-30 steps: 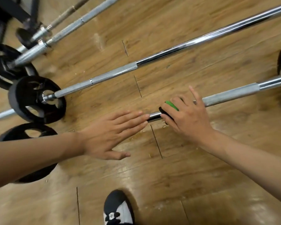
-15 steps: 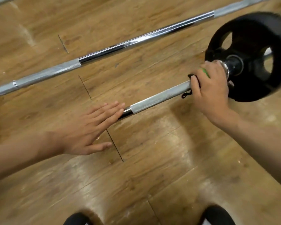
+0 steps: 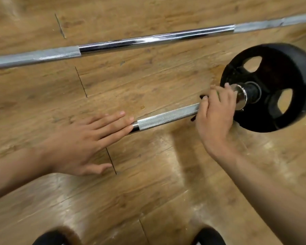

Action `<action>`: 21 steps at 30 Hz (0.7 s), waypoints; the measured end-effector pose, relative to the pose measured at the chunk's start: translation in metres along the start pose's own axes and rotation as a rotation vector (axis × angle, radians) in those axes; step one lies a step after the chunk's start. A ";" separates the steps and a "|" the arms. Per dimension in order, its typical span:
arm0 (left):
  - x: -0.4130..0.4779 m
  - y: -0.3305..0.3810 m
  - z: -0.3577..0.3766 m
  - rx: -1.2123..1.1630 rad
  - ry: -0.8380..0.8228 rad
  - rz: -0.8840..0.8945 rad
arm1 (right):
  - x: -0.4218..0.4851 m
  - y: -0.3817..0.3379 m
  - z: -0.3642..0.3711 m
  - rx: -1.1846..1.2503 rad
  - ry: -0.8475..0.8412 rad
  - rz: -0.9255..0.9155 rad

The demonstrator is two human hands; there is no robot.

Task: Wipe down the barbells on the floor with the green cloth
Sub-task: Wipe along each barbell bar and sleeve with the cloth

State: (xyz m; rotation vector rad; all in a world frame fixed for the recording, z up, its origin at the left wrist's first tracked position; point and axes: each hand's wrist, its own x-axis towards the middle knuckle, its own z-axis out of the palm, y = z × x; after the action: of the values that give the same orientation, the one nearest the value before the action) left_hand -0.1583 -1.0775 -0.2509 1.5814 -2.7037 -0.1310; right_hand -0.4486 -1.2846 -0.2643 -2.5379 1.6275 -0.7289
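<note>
near barbell point(image 3: 168, 117): on the floor, plate point(image 3: 272, 85) at its right end
green cloth point(image 3: 218, 94): mostly hidden, wrapped on the bar at the collar
right hand point(image 3: 215, 110): fingers curled round cloth and bar
left hand point(image 3: 88, 138): flat, fingers straight, steadying the bar
step: likely end of a wipe stroke
next: slide back toward the left hand

Nothing here can be read. The black weight plate point(image 3: 279, 57) is too blurred to show any number or brand, and the near barbell point(image 3: 166, 117) and far barbell point(image 3: 148, 39) bear no legible marks.
</note>
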 end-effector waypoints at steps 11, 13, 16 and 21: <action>-0.003 0.012 -0.001 0.071 -0.018 -0.028 | -0.011 0.002 -0.003 0.034 0.014 -0.177; -0.002 0.013 -0.002 0.073 -0.020 -0.028 | -0.028 -0.043 0.006 0.053 0.013 -0.064; -0.004 0.014 -0.002 0.065 -0.033 -0.031 | -0.054 -0.076 0.014 0.177 -0.047 -0.390; -0.004 0.015 -0.005 0.021 -0.059 -0.007 | -0.012 0.020 0.004 0.015 -0.004 -0.589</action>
State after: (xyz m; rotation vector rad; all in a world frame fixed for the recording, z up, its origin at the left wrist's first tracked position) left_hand -0.1691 -1.0670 -0.2447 1.6184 -2.7526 -0.1532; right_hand -0.4678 -1.2842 -0.2779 -3.0198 0.8492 -0.7516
